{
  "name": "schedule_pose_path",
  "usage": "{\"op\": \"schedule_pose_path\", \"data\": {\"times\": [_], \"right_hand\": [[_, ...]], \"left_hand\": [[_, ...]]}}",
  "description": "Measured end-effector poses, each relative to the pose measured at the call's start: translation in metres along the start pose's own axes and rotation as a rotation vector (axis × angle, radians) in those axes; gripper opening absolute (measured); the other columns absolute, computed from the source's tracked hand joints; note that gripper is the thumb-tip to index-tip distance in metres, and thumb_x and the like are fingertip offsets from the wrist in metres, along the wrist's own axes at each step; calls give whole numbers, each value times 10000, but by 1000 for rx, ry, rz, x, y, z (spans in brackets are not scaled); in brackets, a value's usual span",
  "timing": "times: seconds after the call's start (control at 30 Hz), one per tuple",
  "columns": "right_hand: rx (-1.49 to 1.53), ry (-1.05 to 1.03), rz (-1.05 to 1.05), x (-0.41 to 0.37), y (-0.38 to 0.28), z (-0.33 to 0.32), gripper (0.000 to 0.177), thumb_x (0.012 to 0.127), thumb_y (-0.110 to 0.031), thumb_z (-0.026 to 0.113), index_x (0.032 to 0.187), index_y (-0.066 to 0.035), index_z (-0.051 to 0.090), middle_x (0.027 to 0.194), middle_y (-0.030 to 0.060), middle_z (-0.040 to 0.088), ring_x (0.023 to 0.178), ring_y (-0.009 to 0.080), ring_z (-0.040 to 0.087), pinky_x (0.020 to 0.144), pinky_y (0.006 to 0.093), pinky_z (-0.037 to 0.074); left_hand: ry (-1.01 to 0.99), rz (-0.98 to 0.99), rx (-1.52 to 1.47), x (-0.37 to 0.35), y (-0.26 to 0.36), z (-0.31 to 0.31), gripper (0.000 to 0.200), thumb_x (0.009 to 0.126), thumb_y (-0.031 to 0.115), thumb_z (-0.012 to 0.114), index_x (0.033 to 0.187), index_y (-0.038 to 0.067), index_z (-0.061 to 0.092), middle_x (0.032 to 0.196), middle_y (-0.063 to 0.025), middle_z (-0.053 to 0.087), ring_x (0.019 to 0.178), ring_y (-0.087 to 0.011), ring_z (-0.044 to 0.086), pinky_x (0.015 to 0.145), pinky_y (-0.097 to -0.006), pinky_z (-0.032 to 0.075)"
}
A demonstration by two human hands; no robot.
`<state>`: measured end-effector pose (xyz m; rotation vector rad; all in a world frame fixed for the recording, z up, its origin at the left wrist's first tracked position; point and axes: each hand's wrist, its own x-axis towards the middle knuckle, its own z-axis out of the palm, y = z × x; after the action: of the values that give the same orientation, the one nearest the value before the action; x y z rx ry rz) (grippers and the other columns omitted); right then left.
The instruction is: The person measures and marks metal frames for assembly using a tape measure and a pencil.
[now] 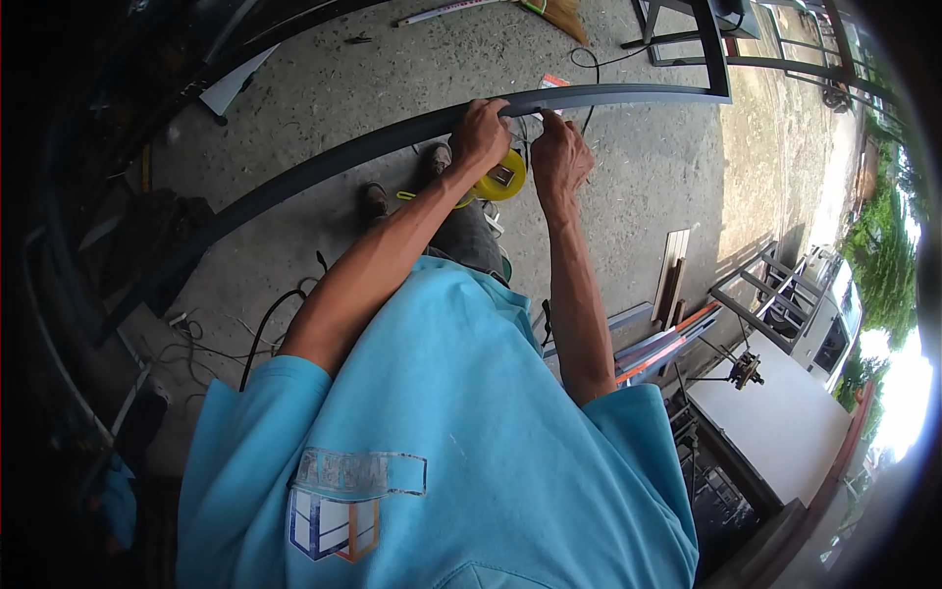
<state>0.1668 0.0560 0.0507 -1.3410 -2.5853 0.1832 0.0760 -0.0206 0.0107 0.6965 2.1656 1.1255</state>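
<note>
A long dark grey frame bar [392, 130], apparently metal, runs across in front of me and looks curved through the wide lens. My left hand [481, 137] is closed on the bar's near edge, its fingertips over the top. Just right of it, my right hand [561, 157] is closed in a pinch at the same edge; what its fingertips hold, if anything, is too small to make out. Below and between the hands is a round yellow object [502, 177], partly hidden by my left hand and forearm.
A broom [561, 14] lies on the concrete floor [648, 147] beyond the bar. Loose black cables [265, 324] lie at left. Metal lengths [667, 344], a ladder [770, 294] and a white panel [775, 417] are at right. My shoes [375, 199] are below the bar.
</note>
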Motion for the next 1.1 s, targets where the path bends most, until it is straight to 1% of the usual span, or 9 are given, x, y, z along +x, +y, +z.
{"op": "schedule_pose_path", "data": {"times": [0.13, 0.2, 0.27, 0.37, 0.47, 0.67, 0.87, 1.0, 1.1], "right_hand": [[-45, -6, 30, 5, 4, 3, 299, 759, -85, 516, 995, -175, 678, 822, 109, 648, 721, 296, 632, 597, 394, 468], [7, -105, 95, 1, -7, 2, 316, 802, -110, 475, 1037, -201, 666, 879, 117, 656, 826, 313, 632, 673, 415, 475], [21, -96, 35, -1, -3, 5, 322, 801, -110, 472, 1040, -203, 666, 898, 122, 657, 822, 318, 634, 670, 420, 474], [43, -38, 163, 8, -4, 5, 308, 802, -109, 469, 1028, -179, 667, 911, 123, 660, 825, 319, 637, 670, 417, 474], [-35, -97, 62, 0, -15, 1, 312, 797, -101, 465, 1024, -167, 668, 922, 125, 661, 835, 318, 637, 671, 420, 475], [-7, -108, 104, 8, -7, -1, 335, 800, -91, 450, 1052, -169, 657, 939, 120, 659, 878, 314, 627, 715, 408, 479], [-2, -7, 75, 7, -6, 1, 322, 769, -79, 485, 1012, -174, 674, 904, 125, 656, 790, 315, 639, 659, 409, 484], [-14, -117, 69, 6, -6, 2, 338, 806, -94, 448, 1057, -183, 658, 962, 134, 652, 868, 325, 627, 710, 421, 481], [-23, -75, 32, 5, -11, 3, 322, 772, -87, 478, 1024, -157, 665, 885, 133, 654, 782, 317, 637, 649, 409, 482]], "left_hand": [[-28, -15, 36, 5, -7, 3, 288, 837, 200, 572, 1116, 129, 588, 1104, -134, 558, 1029, -325, 553, 855, -416, 459], [-58, -40, 32, 9, -7, 3, 295, 836, 200, 571, 1126, 144, 586, 1113, -128, 554, 1031, -324, 553, 857, -419, 459], [-68, -64, 18, 7, -7, 5, 300, 841, 206, 563, 1138, 164, 586, 1138, -122, 544, 1039, -326, 550, 862, -430, 457], [-83, -105, 25, 5, -3, 2, 299, 849, 218, 549, 1141, 165, 584, 1146, -116, 542, 1051, -328, 545, 862, -441, 457], [-86, -86, 3, 8, -7, 5, 301, 854, 230, 541, 1146, 168, 581, 1147, -113, 542, 1059, -326, 541, 860, -448, 458], [-120, -114, 27, 9, -5, 3, 310, 851, 234, 544, 1154, 177, 576, 1147, -111, 544, 1060, -320, 542, 862, -442, 460], [-110, -127, 23, 8, -2, 1, 303, 847, 240, 551, 1141, 177, 585, 1132, -110, 553, 1051, -315, 548, 852, -438, 466], [-83, -95, 4, 10, -9, 8, 300, 845, 242, 555, 1136, 178, 588, 1134, -108, 553, 1053, -316, 548, 853, -437, 467], [-92, -101, 17, 12, -7, 5, 299, 841, 247, 563, 1131, 179, 592, 1137, -105, 553, 1053, -318, 549, 855, -437, 466]]}}
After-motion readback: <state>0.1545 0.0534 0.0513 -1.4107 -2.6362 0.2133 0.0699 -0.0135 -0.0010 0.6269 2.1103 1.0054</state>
